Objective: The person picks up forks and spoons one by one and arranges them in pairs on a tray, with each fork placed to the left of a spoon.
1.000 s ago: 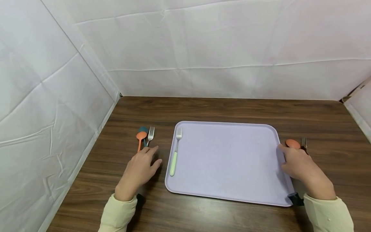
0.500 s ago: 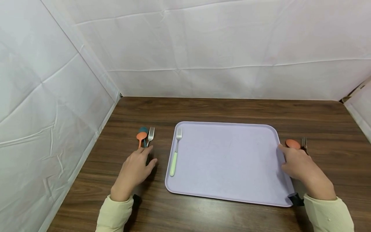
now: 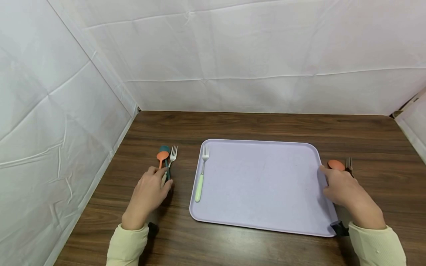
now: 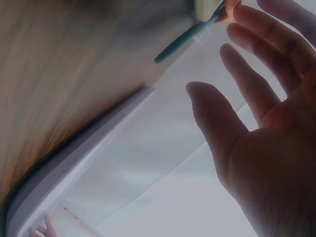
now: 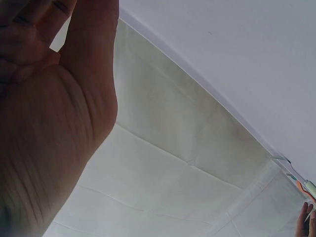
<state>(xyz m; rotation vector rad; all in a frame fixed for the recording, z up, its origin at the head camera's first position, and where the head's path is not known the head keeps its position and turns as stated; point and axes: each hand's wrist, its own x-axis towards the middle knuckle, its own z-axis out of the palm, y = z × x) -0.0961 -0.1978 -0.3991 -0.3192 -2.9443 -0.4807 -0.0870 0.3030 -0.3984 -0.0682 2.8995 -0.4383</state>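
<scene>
My left hand (image 3: 148,190) is over the handles of an orange spoon (image 3: 162,156), a dark teal spoon (image 3: 164,148) and a silver fork (image 3: 173,153) with a pale handle. In the left wrist view its fingers are apart, with the teal handle (image 4: 180,43) just beyond them and nothing visibly gripped. On the lilac tray (image 3: 263,188), a fork with a light green handle (image 3: 199,188) lies along the left side. My right hand (image 3: 346,192) is at the tray's right rim, fingers loosely bent; their contact with the rim is partly hidden.
Beyond the right hand lie another orange spoon (image 3: 336,164) and a dark-handled fork (image 3: 348,164), their handles mostly covered. The brown wooden table (image 3: 253,125) is bordered by white sheeting (image 3: 246,55) behind and at the sides.
My left hand has shifted left and slightly toward me, uncovering more of the teal spoon's and fork's handles. The right hand, tray and cutlery stay where they were.
</scene>
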